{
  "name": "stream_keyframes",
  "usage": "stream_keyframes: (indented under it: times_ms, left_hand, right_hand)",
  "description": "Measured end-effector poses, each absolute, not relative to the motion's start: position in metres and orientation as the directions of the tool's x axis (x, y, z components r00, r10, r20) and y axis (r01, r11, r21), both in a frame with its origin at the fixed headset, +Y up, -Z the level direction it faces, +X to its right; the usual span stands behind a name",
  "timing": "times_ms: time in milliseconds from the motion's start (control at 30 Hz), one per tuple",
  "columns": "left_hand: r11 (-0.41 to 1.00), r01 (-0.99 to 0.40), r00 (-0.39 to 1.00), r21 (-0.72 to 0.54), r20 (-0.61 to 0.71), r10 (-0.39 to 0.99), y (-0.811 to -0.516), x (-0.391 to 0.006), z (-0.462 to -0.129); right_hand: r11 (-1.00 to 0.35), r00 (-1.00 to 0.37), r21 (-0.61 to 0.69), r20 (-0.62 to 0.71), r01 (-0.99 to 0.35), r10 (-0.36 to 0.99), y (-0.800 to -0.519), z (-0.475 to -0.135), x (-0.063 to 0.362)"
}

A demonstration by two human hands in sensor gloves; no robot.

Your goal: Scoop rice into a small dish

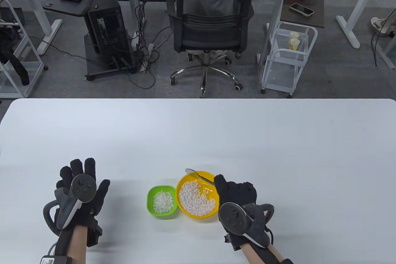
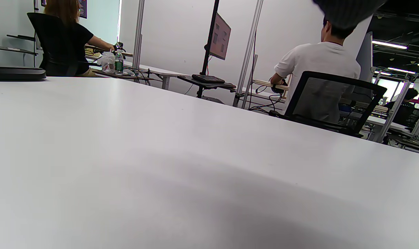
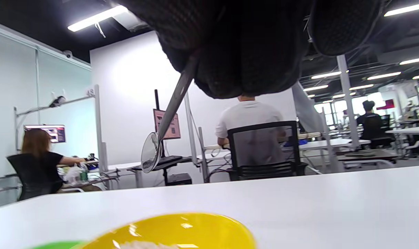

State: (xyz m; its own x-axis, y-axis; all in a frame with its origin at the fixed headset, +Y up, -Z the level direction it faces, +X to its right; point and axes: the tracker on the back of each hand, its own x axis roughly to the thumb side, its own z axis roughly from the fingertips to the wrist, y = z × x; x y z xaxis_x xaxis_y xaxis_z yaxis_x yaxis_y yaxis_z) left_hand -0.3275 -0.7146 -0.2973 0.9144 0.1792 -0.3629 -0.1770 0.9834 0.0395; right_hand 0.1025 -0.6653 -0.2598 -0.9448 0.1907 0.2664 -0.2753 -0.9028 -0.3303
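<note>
A yellow bowl (image 1: 182, 185) holds white rice (image 1: 195, 199) near the table's front middle. A small green dish (image 1: 151, 197) touches its left side and holds some rice (image 1: 163, 202). My right hand (image 1: 235, 192) is at the bowl's right rim and grips a metal spoon (image 1: 198, 175); the spoon bowl points up-left, over the yellow bowl's far rim. In the right wrist view the spoon (image 3: 152, 151) hangs from my fingers (image 3: 237, 52), raised above the yellow bowl (image 3: 181, 230), and looks empty. My left hand (image 1: 79, 189) rests on the table far left of the dish, fingers spread, holding nothing.
The white table (image 1: 198, 134) stretches wide behind and beside the bowls. Beyond its far edge stand an office chair (image 1: 213, 25), a computer cart (image 1: 102, 28) and a white trolley (image 1: 287, 56). The left wrist view shows only bare table (image 2: 161, 155) and a fingertip (image 2: 347, 10).
</note>
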Motion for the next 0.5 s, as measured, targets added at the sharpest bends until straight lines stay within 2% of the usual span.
stream_keyframes:
  times_ms: [233,500]
  left_hand:
    - [0.986,-0.164,0.914,0.021,-0.373,0.159,-0.718,-0.326,-0.298]
    - [0.989,-0.146,0.914,0.003,-0.383,0.136,-0.721,-0.325,-0.301]
  right_hand:
    - [-0.949,-0.976,-0.307,0.220,-0.070,0.000,-0.702,-0.267,0.113]
    - [-0.977,-0.974,-0.169,0.205,-0.130,0.095,-0.708,-0.271,0.123]
